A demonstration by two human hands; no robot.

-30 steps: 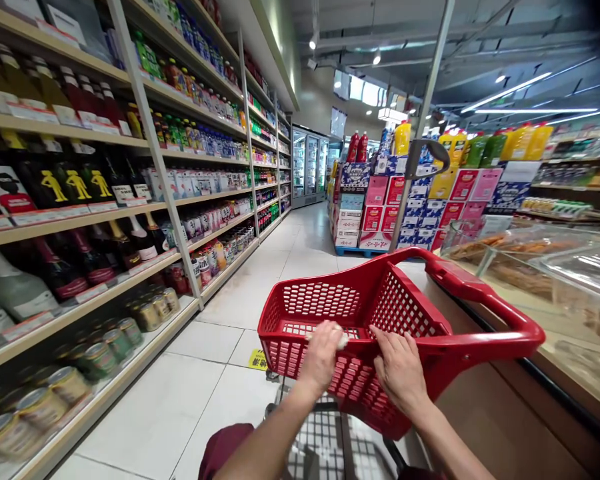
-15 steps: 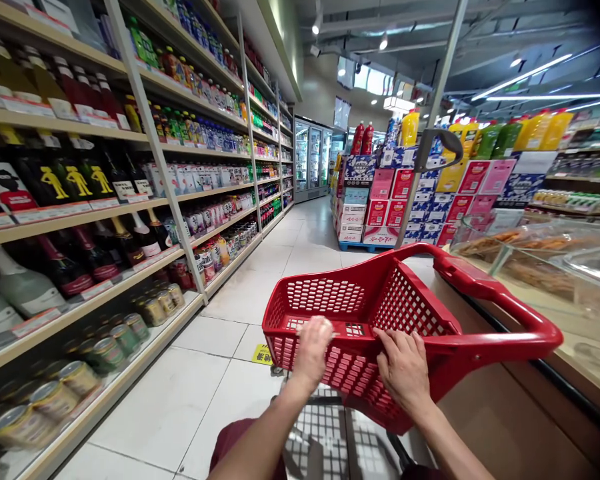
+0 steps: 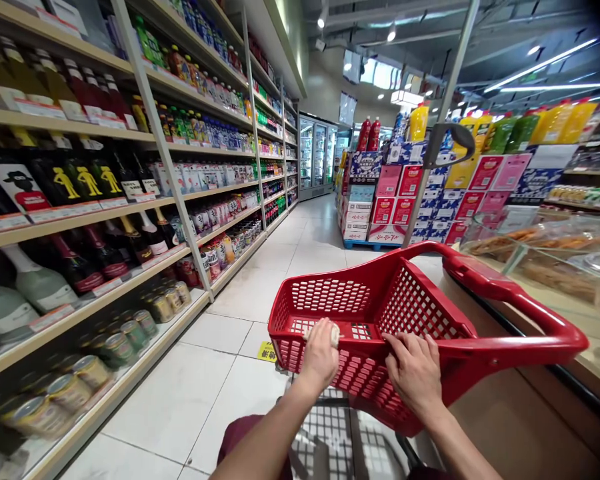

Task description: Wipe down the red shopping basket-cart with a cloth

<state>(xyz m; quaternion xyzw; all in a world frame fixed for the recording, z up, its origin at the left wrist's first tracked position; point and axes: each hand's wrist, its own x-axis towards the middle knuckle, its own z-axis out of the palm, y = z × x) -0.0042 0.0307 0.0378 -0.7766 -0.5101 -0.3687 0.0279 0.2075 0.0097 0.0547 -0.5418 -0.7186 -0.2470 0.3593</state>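
A red plastic shopping cart (image 3: 330,293) with a perforated basket stands right in front of me, its thick handle off to the right. My left hand (image 3: 321,357) is closed around a crumpled pale cloth (image 3: 335,335) and presses on the near rim of the basket. Only a little of the cloth shows past the fingers. Further right along that same rim, my right hand (image 3: 416,370) grips the edge with its fingers bent over it. Inside the basket I see just the red slotted floor.
Shelves (image 3: 100,200) of bottles and cans line the left side. Boxed drinks (image 3: 395,203) stand stacked on a blue pallet ahead. A glass-sided food counter (image 3: 535,267) borders the cart at right, near a metal pole (image 3: 443,100). A yellow floor sticker (image 3: 267,351) lies beyond the cart.
The whole view has shifted slightly, so shelves, cart and hands sit a little further right. My left hand, blurred by motion before, now shows sharply with the cloth. My right hand keeps its place on the rim.
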